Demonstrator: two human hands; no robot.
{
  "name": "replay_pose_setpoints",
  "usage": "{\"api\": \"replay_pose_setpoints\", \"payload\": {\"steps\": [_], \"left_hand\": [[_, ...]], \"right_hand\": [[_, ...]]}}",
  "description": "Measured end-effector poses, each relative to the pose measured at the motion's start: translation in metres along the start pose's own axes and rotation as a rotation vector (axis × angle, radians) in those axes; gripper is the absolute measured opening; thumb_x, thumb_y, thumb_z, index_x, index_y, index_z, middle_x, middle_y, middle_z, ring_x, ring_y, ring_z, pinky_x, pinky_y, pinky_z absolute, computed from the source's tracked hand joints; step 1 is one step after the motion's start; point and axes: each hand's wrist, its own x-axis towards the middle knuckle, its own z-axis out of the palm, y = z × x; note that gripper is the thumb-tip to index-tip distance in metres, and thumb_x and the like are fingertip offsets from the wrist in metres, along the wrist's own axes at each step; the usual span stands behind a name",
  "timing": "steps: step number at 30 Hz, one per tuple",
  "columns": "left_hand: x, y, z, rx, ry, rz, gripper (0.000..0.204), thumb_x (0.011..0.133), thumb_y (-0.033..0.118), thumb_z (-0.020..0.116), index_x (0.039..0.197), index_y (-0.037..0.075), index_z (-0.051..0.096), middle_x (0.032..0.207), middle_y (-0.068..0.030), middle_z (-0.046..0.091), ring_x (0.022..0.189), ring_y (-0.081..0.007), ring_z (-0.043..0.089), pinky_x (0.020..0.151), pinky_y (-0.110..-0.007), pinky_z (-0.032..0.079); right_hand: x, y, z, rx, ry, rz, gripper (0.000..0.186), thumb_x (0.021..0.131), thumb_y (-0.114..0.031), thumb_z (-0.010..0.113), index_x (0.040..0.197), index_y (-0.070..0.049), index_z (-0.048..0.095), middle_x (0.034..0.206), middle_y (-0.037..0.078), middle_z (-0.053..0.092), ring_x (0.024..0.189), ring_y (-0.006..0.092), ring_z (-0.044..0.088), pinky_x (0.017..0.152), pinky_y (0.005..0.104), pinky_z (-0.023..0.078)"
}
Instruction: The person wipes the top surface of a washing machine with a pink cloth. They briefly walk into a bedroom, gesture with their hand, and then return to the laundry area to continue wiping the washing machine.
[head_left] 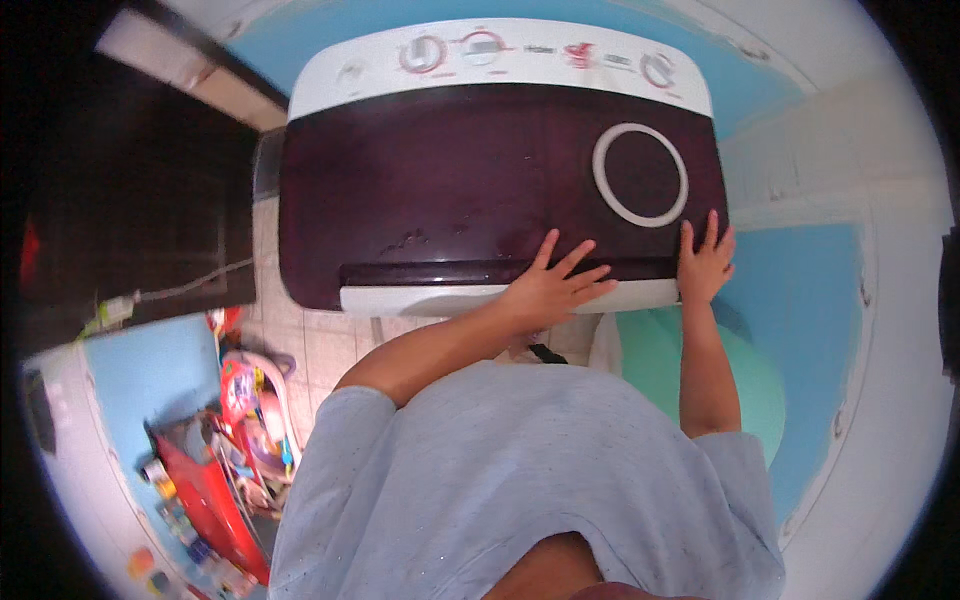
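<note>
A wide washing machine with a glossy dark-purple top and a white knobbed control panel along its far side stands directly ahead of a person in a pale grey-blue shirt. The bare left hand, fingers fanned wide and grasping nothing, lies over the machine's near edge, right of centre; the bare right hand, likewise spread and unclenched, rests at its near right corner.

A wide, glossy plastic washing machine, dark purple with a white dial panel, spans the upper centre. Its top lies shut.
</note>
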Motion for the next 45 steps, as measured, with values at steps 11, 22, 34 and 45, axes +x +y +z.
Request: {"api": "replay_pose_setpoints", "payload": {"steps": [11, 22, 34, 45], "left_hand": [[0.0, 0.002, 0.023, -0.103, 0.127, -0.035, 0.071, 0.094, 0.041, 0.058, 0.158, 0.023, 0.033, 0.161, 0.0027, 0.039, 0.157, -0.0332, 0.012, 0.117, -0.077, -0.002], [0.005, 0.009, 0.034, -0.121, 0.221, -0.063, 0.052, 0.101, 0.026, 0.045, 0.152, 0.025, 0.043, 0.155, 0.0044, 0.046, 0.155, -0.0324, 0.02, 0.118, -0.077, 0.002], [0.008, 0.01, 0.035, -0.126, 0.221, -0.069, 0.051, 0.101, 0.029, 0.044, 0.152, 0.025, 0.044, 0.156, 0.003, 0.046, 0.154, -0.0341, 0.02, 0.118, -0.077, 0.002], [0.002, 0.007, 0.018, -0.108, 0.076, -0.064, 0.058, 0.102, 0.037, 0.047, 0.158, 0.027, 0.034, 0.162, 0.0054, 0.036, 0.157, -0.0304, 0.011, 0.119, -0.075, -0.001]], "right_hand": [[0.011, 0.009, 0.0, 0.11, -0.037, -0.121, 0.069, 0.099, -0.067, 0.045, 0.154, -0.026, 0.043, 0.159, 0.024, 0.033, 0.146, 0.0399, 0.035, 0.116, 0.0526, 0.031], [0.024, 0.019, 0.0, 0.112, -0.145, -0.11, 0.076, 0.098, -0.069, 0.041, 0.156, -0.021, 0.04, 0.159, 0.027, 0.032, 0.145, 0.0422, 0.035, 0.117, 0.0495, 0.032], [0.028, 0.027, 0.005, 0.101, -0.118, -0.154, 0.074, 0.099, -0.066, 0.043, 0.155, -0.018, 0.042, 0.155, 0.026, 0.038, 0.14, 0.0426, 0.041, 0.115, 0.0475, 0.034], [0.018, 0.008, -0.009, 0.138, -0.143, -0.135, 0.076, 0.099, -0.068, 0.042, 0.155, -0.016, 0.043, 0.155, 0.026, 0.038, 0.141, 0.041, 0.041, 0.116, 0.0478, 0.033]]}}
